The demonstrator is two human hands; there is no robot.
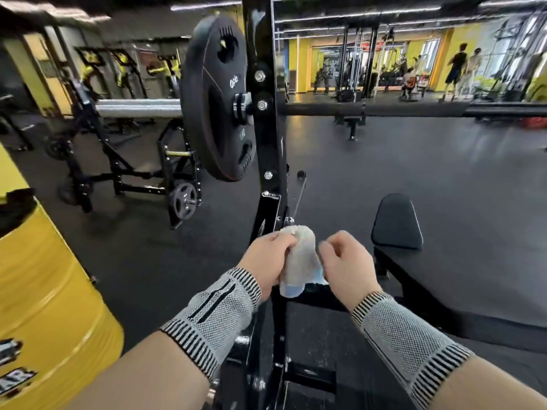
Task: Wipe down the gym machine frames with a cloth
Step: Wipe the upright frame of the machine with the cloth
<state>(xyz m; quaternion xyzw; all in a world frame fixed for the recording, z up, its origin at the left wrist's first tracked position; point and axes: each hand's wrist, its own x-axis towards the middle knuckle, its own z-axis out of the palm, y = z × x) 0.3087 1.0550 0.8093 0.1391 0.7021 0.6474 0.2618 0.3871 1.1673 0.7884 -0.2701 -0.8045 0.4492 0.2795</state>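
1. Both forearms reach in from the bottom edge, each wrist wrapped in a grey knitted band with black stripes.
2. Just beyond them, the left hand (270, 257) curls its fingers round the near side of the cloth (300, 260), a pale bunched rag with a blue patch at its lower end, and holds it against the black machine frame (268, 161).
3. Beside it, the right hand (346, 263) has its fingers curled in, tips close to the cloth's right edge; whether they pinch the fabric or only touch it I cannot tell.
4. The cloth sits between the two hands, low on the upright. That upright's long axis runs straight up and away from the fingers, so I judge the coming wipe must travel upward along it, led by the left hand, which has the firmer hold.
5. Right of the upright lies a black padded seat (396, 223).
6. Higher on the frame hangs a black weight plate (217, 105) on its peg, just left of the bolted post.
7. Farther off, other machines and blurred people fill the yellow-walled gym.
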